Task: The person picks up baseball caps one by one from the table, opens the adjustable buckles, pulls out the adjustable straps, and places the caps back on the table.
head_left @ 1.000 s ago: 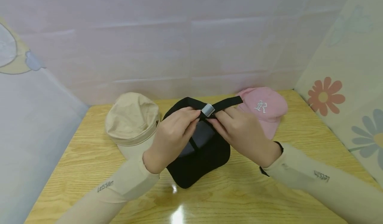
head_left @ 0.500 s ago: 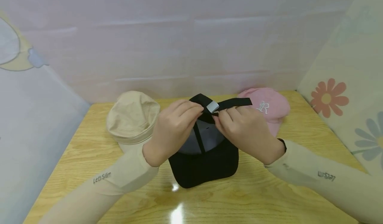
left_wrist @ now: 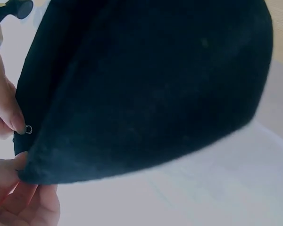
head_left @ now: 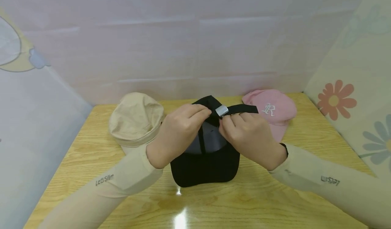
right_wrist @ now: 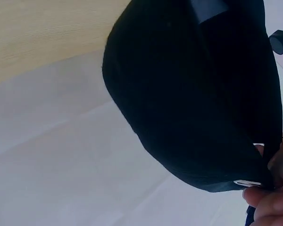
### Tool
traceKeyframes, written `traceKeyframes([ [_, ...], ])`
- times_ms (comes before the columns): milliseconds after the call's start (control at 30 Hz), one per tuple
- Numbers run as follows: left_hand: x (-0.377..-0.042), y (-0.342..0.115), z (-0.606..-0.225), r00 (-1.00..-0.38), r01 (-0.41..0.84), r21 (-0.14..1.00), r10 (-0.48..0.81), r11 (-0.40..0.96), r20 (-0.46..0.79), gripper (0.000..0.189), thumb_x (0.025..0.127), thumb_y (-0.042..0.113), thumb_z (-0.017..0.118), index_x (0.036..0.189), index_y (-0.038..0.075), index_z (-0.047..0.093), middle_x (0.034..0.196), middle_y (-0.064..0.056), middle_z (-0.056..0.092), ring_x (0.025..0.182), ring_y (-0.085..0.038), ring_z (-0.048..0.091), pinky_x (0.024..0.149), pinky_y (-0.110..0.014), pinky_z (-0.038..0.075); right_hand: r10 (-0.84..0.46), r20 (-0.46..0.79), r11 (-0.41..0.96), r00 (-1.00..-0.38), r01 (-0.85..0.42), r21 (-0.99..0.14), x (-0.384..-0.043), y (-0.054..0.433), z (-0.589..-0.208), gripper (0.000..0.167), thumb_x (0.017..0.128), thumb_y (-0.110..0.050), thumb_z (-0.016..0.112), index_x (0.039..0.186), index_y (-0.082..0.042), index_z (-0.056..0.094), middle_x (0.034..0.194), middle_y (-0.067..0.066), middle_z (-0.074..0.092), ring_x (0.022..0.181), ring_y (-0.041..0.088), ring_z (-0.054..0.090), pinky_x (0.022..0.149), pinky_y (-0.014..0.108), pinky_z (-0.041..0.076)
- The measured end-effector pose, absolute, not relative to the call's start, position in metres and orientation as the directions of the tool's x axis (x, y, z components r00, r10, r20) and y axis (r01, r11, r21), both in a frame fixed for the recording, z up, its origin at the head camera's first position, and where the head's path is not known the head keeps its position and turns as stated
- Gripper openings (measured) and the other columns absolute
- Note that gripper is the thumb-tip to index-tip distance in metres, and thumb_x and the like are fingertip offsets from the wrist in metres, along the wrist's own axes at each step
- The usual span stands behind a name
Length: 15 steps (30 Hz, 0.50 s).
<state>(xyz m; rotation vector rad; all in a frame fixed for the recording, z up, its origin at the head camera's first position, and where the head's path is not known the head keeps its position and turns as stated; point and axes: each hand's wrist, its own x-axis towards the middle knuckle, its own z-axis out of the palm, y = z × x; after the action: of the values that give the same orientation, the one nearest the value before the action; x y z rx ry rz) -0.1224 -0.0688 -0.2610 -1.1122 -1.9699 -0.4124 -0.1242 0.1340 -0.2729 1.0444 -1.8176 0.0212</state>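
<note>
A black baseball cap (head_left: 204, 169) is held between both hands, its brim toward the person and its grey inside showing. My left hand (head_left: 178, 132) pinches the back edge of the cap, left of a silver buckle (head_left: 222, 110). On the buckle's right, my right hand (head_left: 250, 134) pinches the black adjusting strap (head_left: 244, 109), whose loose end sticks out to the right above the fingers. In the left wrist view the crown (left_wrist: 155, 94) fills most of the frame, with fingertips at its lower left edge. In the right wrist view, fingers (right_wrist: 271, 205) grip beside a metal piece at the cap's edge.
A beige cap (head_left: 135, 120) lies on the wooden table (head_left: 88, 168) at left. At the back right lies a pink cap (head_left: 276, 103) with a white letter. Pale sheets (head_left: 195, 45) rise behind the table and on both sides, with printed flowers on the right.
The black cap has turned so its brim points straighter toward the person and more of its inside shows. The buckle and strap end have shifted slightly right, with both hands still gripping.
</note>
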Motion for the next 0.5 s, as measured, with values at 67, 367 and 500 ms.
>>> traceKeyframes([
  [67,-0.1218,-0.0687,-0.2607,-0.28,0.823,-0.1,0.552,0.559,0.785,0.014,0.087,-0.01,0.065,0.097,-0.002,0.069,0.096,-0.01,0.068,0.086,-0.022,0.066,0.076,-0.027,0.054,-0.633,0.762,0.632,-0.136,-0.66,0.407,-0.1243,0.1345,-0.2728,0.032,0.098,-0.005,0.04,0.067,0.002,0.046,0.05,0.008,0.038,0.038,0.022,0.039,0.034,0.029,0.029],
  [367,-0.1203,-0.0692,-0.2609,-0.269,0.83,-0.082,0.524,0.552,0.808,0.012,0.086,-0.007,0.068,0.097,-0.002,0.07,0.095,-0.01,0.068,0.086,-0.023,0.066,0.077,-0.029,0.054,-0.611,0.779,0.635,-0.142,-0.675,0.376,-0.1238,0.1362,-0.2732,0.034,0.099,-0.006,0.039,0.066,0.0,0.044,0.049,0.006,0.034,0.037,0.02,0.035,0.034,0.028,0.027],
  [500,-0.1189,-0.0691,-0.2623,-0.274,0.83,-0.076,0.523,0.552,0.807,0.019,0.085,-0.011,0.066,0.1,0.0,0.071,0.096,-0.01,0.068,0.085,-0.023,0.066,0.076,-0.029,0.055,-0.617,0.772,0.64,-0.151,-0.668,0.38,-0.1215,0.1364,-0.2727,0.034,0.099,-0.006,0.04,0.066,0.0,0.043,0.049,0.005,0.034,0.037,0.018,0.034,0.034,0.027,0.025],
])
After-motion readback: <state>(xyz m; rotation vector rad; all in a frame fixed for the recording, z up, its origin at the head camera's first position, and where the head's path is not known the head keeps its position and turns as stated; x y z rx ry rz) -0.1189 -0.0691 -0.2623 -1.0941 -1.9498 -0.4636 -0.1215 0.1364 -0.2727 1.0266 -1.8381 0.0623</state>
